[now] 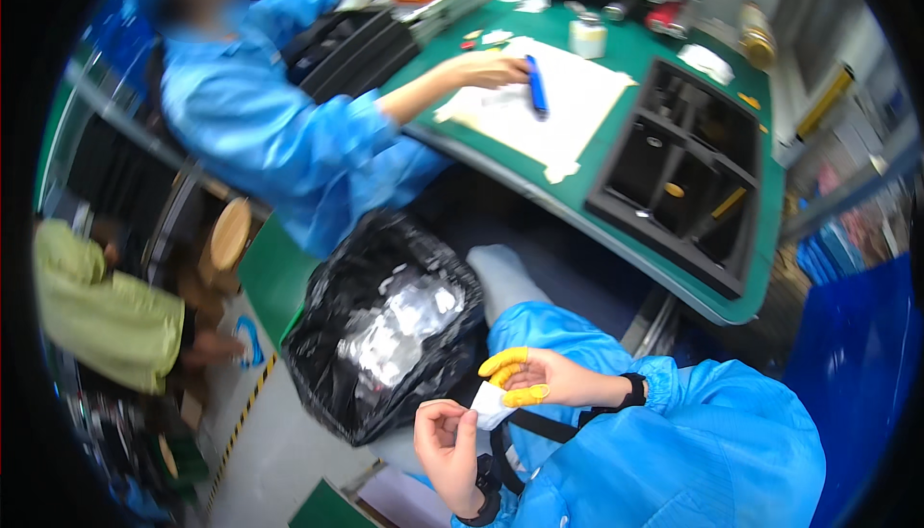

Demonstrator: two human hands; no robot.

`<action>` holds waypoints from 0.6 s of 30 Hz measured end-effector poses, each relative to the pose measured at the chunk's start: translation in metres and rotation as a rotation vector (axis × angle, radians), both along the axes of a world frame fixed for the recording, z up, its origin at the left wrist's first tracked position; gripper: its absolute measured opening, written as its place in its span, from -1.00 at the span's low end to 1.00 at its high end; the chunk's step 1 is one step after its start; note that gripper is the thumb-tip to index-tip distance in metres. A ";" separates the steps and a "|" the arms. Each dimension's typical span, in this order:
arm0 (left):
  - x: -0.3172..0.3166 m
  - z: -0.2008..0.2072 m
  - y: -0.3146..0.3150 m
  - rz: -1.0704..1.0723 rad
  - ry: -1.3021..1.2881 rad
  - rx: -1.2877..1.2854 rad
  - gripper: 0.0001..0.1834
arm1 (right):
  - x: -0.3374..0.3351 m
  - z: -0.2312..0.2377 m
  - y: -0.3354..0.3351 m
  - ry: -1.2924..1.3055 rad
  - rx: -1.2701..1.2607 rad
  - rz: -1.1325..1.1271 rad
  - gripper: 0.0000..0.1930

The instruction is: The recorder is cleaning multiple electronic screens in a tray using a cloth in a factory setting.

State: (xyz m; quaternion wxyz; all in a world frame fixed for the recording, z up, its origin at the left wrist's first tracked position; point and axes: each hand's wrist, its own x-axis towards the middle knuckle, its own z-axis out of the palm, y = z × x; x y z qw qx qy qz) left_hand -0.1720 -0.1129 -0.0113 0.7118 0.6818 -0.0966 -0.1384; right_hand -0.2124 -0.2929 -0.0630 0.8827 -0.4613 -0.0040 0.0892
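Observation:
My right hand [563, 380], with yellow finger cots on its fingertips and a dark band at the wrist, pinches a small white flat piece [491, 408]. Whether that piece is paper, cloth or a packet, I cannot tell. From the other side my left hand [449, 446], bare-fingered, closes thumb and fingers on its edge. Both hands are held over my lap, beside a bin lined with a black bag [313, 379]. Crumpled clear and silvery plastic [404, 326] lies inside the bag.
A co-worker in blue [260, 133] holds a blue tool [536, 87] over a white sheet [577, 109] on the green table [510, 157]. A black compartmented tray [616, 203] sits near its right end. Another person in yellow-green [106, 316] is at left.

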 end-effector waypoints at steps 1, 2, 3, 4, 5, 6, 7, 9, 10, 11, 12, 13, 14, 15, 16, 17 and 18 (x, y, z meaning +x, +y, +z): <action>0.001 -0.001 -0.010 -0.032 -0.009 0.023 -0.84 | -0.007 0.001 -0.006 0.002 0.010 -0.046 -0.50; 0.003 -0.001 -0.021 -0.063 -0.022 0.047 -0.85 | -0.014 0.002 -0.014 0.002 0.012 -0.099 -0.50; 0.003 0.002 -0.031 -0.132 0.001 0.102 -0.85 | -0.021 0.001 -0.021 0.010 -0.018 -0.136 -0.50; 0.006 -0.006 -0.039 -0.192 -0.090 0.110 -0.78 | -0.027 0.001 -0.027 0.020 -0.045 -0.170 -0.50; 0.008 -0.006 -0.049 -0.277 -0.149 0.151 -0.73 | -0.032 0.002 -0.032 0.019 -0.049 -0.214 -0.49; 0.008 -0.005 -0.060 -0.361 -0.210 0.190 -0.68 | -0.037 -0.002 -0.038 0.020 -0.042 -0.252 -0.49; 0.007 -0.007 -0.066 -0.403 -0.174 0.261 -0.67 | -0.041 -0.007 -0.042 -0.013 -0.048 -0.264 -0.48; 0.004 -0.011 -0.077 -0.437 -0.172 0.337 -0.73 | -0.048 -0.010 -0.052 -0.049 -0.047 -0.295 -0.47; 0.003 -0.014 -0.083 -0.440 -0.159 0.332 -0.74 | -0.051 -0.010 -0.056 -0.038 -0.058 -0.323 -0.46; 0.004 -0.017 -0.087 -0.459 -0.161 0.338 -0.74 | -0.053 -0.010 -0.059 -0.026 -0.070 -0.347 -0.44; 0.004 -0.021 -0.090 -0.443 -0.164 0.305 -0.76 | -0.055 -0.011 -0.060 -0.024 -0.063 -0.363 -0.44; 0.004 -0.023 -0.093 -0.426 -0.166 0.272 -0.78 | -0.057 -0.014 -0.062 -0.007 -0.010 -0.405 -0.48; 0.003 -0.023 -0.098 -0.436 -0.167 0.277 -0.78 | -0.058 -0.017 -0.064 0.010 0.042 -0.444 -0.51; 0.002 -0.023 -0.104 -0.425 -0.182 0.217 -0.80 | -0.059 -0.019 -0.066 0.010 0.047 -0.452 -0.51; 0.002 -0.023 -0.111 -0.412 -0.197 0.158 -0.81 | -0.060 -0.021 -0.071 0.026 0.036 -0.394 -0.56; 0.001 -0.022 -0.115 -0.418 -0.194 0.162 -0.81 | -0.062 -0.023 -0.074 0.044 0.026 -0.333 -0.61; 0.000 -0.021 -0.119 -0.429 -0.209 0.188 -0.83 | -0.064 -0.024 -0.077 0.047 0.030 -0.338 -0.61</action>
